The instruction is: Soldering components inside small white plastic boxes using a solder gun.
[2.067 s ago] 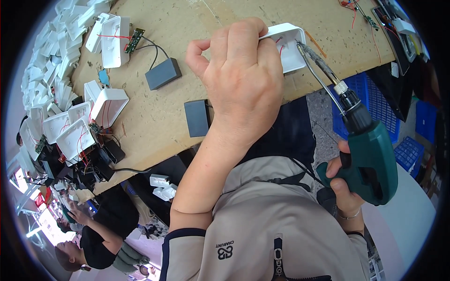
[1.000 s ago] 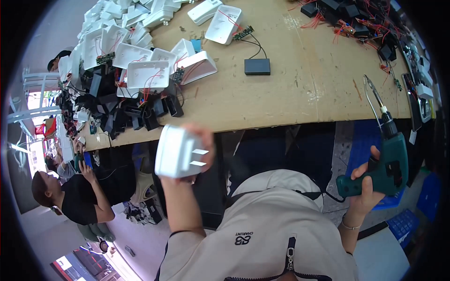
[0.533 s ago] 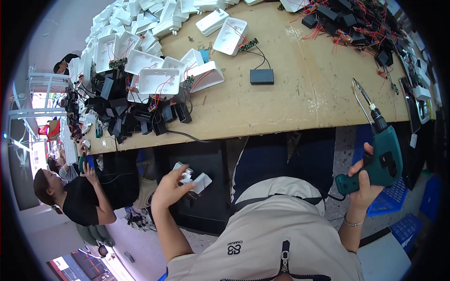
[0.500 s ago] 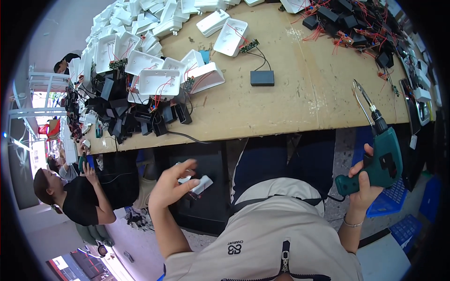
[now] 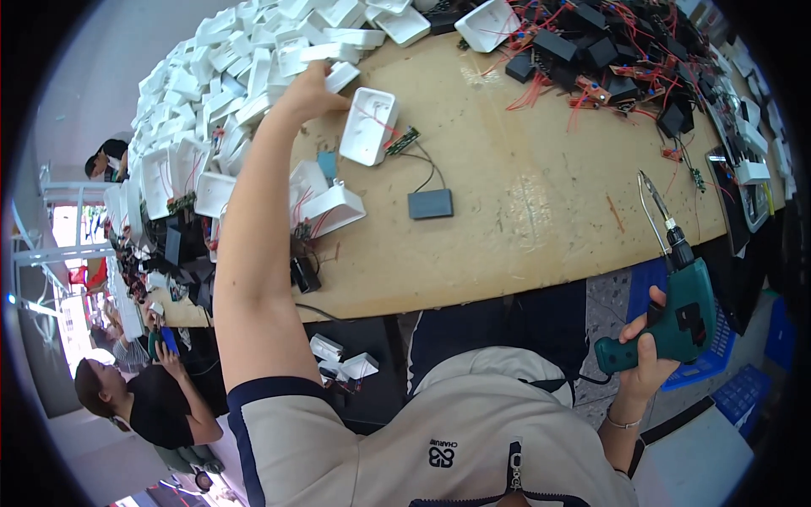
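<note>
My left hand (image 5: 314, 95) reaches across the table to a white plastic casing (image 5: 341, 77) at the edge of the pile. Its thumb stands apart from the fingers; part of the casing is hidden behind the hand. Just right of it lies an open white casing (image 5: 369, 127) with red wires inside. A small green circuit board (image 5: 403, 141) at its edge is joined by dark wires to a flat black box (image 5: 431, 204). At the right, my right hand (image 5: 649, 359) grips a green soldering gun (image 5: 688, 317), its metal tip and thin curved tube pointing up and away.
White casings (image 5: 245, 63) are heaped at the back left. Black boxes with red wires (image 5: 600, 55) pile up at the back right. A dark tray (image 5: 367, 397) with white pieces sits below the table's edge. Another person (image 5: 160, 397) works at the left; blue baskets (image 5: 735, 397) stand at right.
My left hand has moved from above the dark tray up over the table to the white casing. The view has shifted, and the soldering gun stays in my right hand.
</note>
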Available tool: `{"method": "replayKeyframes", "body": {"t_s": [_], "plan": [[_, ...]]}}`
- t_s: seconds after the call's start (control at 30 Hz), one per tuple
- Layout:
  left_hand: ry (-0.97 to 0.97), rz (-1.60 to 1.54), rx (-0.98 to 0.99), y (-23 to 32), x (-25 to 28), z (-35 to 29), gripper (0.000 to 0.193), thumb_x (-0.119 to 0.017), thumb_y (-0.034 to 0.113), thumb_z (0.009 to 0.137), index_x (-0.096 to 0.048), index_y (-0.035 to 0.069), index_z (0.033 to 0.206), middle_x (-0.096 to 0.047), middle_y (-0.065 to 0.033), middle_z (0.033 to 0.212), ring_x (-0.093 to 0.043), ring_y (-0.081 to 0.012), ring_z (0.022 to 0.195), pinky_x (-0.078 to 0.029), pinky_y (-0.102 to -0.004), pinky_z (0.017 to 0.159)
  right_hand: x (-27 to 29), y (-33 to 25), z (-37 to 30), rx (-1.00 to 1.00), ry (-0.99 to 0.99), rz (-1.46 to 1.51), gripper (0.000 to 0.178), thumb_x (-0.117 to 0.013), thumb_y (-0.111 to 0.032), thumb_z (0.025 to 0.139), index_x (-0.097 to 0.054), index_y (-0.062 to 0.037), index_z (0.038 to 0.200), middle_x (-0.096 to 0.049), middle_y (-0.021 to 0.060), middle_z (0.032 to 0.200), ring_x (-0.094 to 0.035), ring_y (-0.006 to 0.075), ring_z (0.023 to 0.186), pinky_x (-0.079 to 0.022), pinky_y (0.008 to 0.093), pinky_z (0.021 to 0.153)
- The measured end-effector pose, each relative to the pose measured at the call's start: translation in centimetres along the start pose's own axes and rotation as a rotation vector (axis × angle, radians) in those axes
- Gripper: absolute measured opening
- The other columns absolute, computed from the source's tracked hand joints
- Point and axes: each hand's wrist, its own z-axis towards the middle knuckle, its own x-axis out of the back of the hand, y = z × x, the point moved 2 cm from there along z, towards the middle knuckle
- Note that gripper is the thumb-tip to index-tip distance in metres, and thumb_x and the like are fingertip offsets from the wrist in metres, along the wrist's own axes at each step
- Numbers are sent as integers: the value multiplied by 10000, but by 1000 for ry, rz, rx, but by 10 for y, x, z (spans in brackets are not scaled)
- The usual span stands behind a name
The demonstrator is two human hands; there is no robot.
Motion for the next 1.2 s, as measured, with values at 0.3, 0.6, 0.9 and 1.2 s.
{"method": "replayKeyframes", "body": {"t_s": [0.3,0.6,0.9,1.2], "plan": [[21,-434,-41,111,70,-95,388,-568,146,759,-533,-7,1114,-621,-175,885,-615,-247,736,-471,-351,636,15,3,12,-20,-8,18,611,-609,-152,819,-287,46,1299,-462,245,1201,-526,116,635,-477,221,518],[-96,-200,-599,238,-29,-143,314,-632,113,671,-541,13,953,-597,-160,806,-597,-332,768,-457,-410,693,18,-1,12,13,-21,69,653,-631,-156,801,-270,39,1309,-468,260,1181,-537,123,631,-489,239,507],[-23,-277,-738,240,-24,-140,574,-701,348,665,-520,18,1098,-618,-131,870,-600,-299,829,-429,-392,783,23,-3,6,-27,44,53,652,-640,-159,789,-289,41,1301,-486,252,1169,-545,125,618,-494,243,510],[-217,-382,-644,249,-10,-109,382,-493,346,876,-575,5,1028,-614,-159,959,-587,-321,864,-458,-401,702,26,-2,7,-33,47,65,628,-621,-135,790,-294,54,1292,-484,250,1180,-556,133,628,-497,248,518]]}}
